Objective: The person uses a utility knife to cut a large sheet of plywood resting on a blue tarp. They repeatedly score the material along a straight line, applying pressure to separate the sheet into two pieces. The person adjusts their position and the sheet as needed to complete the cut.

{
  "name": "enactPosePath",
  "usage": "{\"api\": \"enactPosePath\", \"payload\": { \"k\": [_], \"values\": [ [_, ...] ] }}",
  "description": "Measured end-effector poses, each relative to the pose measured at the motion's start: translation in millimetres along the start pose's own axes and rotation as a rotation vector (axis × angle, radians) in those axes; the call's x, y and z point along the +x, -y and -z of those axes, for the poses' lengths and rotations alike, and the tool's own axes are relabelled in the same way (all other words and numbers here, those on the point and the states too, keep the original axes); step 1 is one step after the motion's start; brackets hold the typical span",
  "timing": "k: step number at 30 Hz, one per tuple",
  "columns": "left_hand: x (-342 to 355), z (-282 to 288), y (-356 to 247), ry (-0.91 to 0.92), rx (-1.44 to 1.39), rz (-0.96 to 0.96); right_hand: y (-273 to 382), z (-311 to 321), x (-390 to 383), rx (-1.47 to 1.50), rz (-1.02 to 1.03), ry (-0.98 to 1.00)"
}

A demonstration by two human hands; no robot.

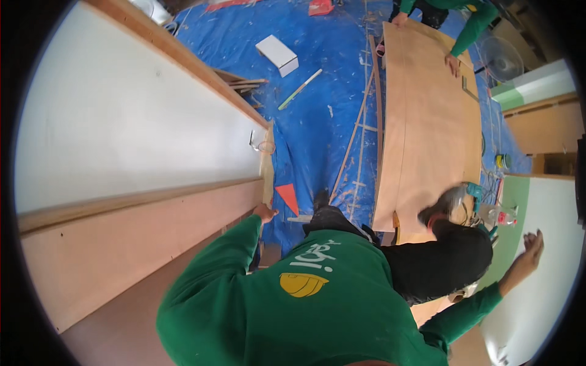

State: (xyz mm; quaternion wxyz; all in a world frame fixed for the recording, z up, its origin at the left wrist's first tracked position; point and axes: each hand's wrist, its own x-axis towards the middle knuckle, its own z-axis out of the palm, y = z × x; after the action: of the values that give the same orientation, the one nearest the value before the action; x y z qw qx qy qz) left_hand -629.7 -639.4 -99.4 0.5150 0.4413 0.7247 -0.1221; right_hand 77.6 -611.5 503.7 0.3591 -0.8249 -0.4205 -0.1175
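Observation:
My left hand (265, 212) is closed round the edge of a wooden frame (267, 171) that stands along the left, holding a white panel (140, 110). Out to the right, my right hand (530, 253) is raised with nothing in it, its fingers apart and loosely bent, near a white and green panel (552, 226). Between my sides and ahead lies a large sheet of plywood (427, 122), with one of my shoes (442, 204) on it. At the sheet's far end a co-worker in green sleeves has both hands (453, 64) on it.
Blue sheeting (311, 140) covers the floor. On it lie a white box (278, 53), a thin strip (300, 89), an orange-red triangular piece (287, 199) and long wood strips (378, 110). Right of the plywood are a teal power tool (473, 192), a plastic bottle (502, 217) and a fan (500, 58).

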Motion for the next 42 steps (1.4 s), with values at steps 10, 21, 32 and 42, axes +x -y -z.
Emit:
{"api": "enactPosePath", "payload": {
  "k": [10, 21, 32, 42],
  "values": [
    [-36.4, 0.6, -63.9, -0.04, -0.217, -0.045, -273.5, -301.9, -218.1, -0.432, -0.449, 0.779],
    [-97.2, 88.5, -178.2, -0.08, -0.313, 0.182, -286.4, -480.0, -241.1, -0.889, -0.704, 0.801],
    [-21.5, 114.8, -186.0, 0.268, -0.373, 0.181, -337.6, -501.8, -242.4, -0.634, -0.637, 1.154],
    [139.9, 237.7, -253.6, 0.038, 0.084, 0.01, -251.3, -572.4, -109.6, -0.478, -1.0, 1.241]
  ]
}}
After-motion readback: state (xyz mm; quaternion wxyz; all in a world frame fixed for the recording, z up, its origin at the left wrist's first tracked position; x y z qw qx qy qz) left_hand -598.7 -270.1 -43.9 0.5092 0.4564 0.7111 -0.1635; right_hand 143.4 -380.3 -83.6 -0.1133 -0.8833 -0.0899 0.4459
